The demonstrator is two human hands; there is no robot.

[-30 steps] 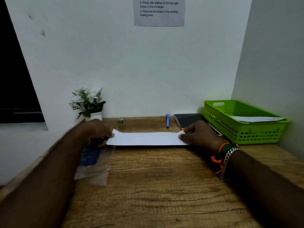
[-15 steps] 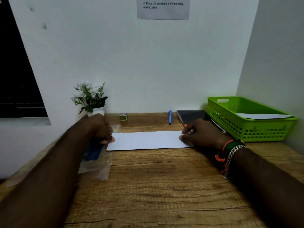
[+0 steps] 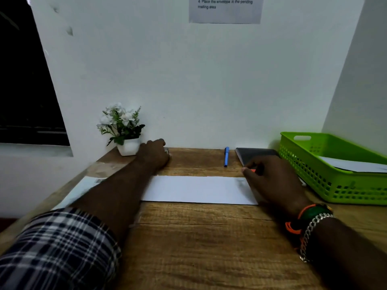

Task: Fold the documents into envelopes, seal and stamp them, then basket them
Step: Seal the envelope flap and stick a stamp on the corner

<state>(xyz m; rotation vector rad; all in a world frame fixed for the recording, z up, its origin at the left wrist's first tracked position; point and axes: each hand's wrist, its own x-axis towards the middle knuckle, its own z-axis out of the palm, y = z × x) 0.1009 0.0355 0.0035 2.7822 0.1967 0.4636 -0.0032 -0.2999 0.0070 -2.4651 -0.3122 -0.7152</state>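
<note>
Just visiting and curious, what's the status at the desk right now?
Left hand reaching behind, by the plant; grip hidden. Right hand resting on the folded paper. Basket holds one envelope. Nothing blocking.

This looks like a small desk for getting mail ready, like in an office. A wooden table [image 3: 199, 237] sits in a corner with plain white walls. High above the hands, a printed paper sign [image 3: 225, 11] on the wall says to place the envelope in the pending mailing area. Past the right hand [image 3: 272, 181] is a green basket [image 3: 326, 185] with a paper inside. Between the two hands lies a long white sheet [image 3: 199, 190]. Just behind it are a blue pen [image 3: 226, 156] and a dark notebook [image 3: 255, 154]. Beside the left hand [image 3: 154, 155] stands a little pot of white flowers [image 3: 121, 128].
</note>
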